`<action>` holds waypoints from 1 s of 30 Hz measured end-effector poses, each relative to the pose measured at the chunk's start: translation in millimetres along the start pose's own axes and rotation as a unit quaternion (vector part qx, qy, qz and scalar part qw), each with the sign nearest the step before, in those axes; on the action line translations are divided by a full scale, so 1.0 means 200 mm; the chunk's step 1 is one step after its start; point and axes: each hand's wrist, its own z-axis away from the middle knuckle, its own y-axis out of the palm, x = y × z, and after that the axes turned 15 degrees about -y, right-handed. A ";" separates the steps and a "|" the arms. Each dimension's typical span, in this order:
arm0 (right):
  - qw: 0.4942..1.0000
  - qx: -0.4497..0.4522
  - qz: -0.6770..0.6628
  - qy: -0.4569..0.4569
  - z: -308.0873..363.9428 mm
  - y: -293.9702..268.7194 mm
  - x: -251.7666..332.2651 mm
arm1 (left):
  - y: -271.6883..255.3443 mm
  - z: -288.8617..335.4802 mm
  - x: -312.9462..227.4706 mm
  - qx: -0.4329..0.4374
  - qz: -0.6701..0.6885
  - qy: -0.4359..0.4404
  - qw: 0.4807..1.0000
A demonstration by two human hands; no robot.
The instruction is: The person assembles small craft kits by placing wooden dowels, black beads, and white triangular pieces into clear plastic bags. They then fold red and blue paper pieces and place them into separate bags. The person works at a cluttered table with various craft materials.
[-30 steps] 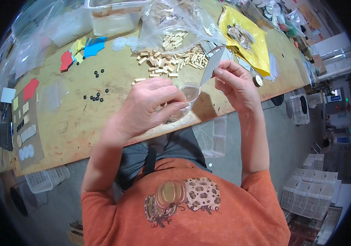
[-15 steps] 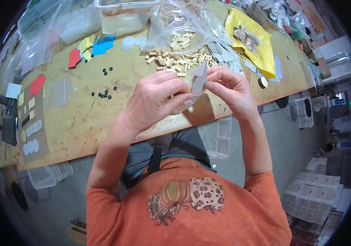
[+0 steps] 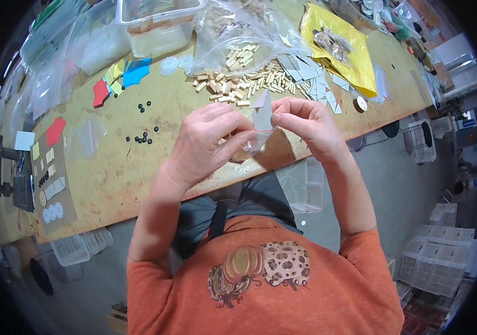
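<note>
Both of my hands are together above the front of the table, at a small clear zip bag [image 3: 259, 143] with a red line along its mouth. My left hand [image 3: 210, 137] is closed on the bag's left side. Thumb and fingertips of my right hand [image 3: 312, 125] pinch the opposite edge at its mouth. Pale grey card pieces [image 3: 262, 117] stand partly out of the bag, one with a pointed top. Small pale things show through the bag's lower part, too blurred to name.
Wooden blocks [image 3: 222, 86] lie heaped beyond my hands, with grey card pieces [image 3: 305, 70] and a yellow bag [image 3: 355, 61] to their right. Black beads [image 3: 145, 138] lie to the left, near a sample board [image 3: 63, 209]. A clear plastic tub [image 3: 157, 36] stands at the back.
The card pieces have turned to show their flat side more and their tip sits slightly lower. Both hands still grip the bag. The whole view has shifted a little.
</note>
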 end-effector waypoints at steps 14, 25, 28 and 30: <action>0.996 -0.013 -0.080 0.035 0.02 -0.06 -0.10 | 0.01 -0.01 -0.03 0.022 -0.010 -0.052 0.998; 0.994 -0.005 -0.108 0.027 0.03 -0.05 -0.13 | 0.06 -0.01 -0.01 0.017 -0.035 -0.082 0.996; 0.995 0.001 -0.103 0.019 0.03 -0.04 -0.11 | 0.05 -0.01 -0.01 0.022 -0.026 -0.084 0.996; 0.995 0.010 -0.102 0.005 0.03 -0.03 -0.11 | 0.05 -0.01 -0.01 0.024 -0.022 -0.074 0.997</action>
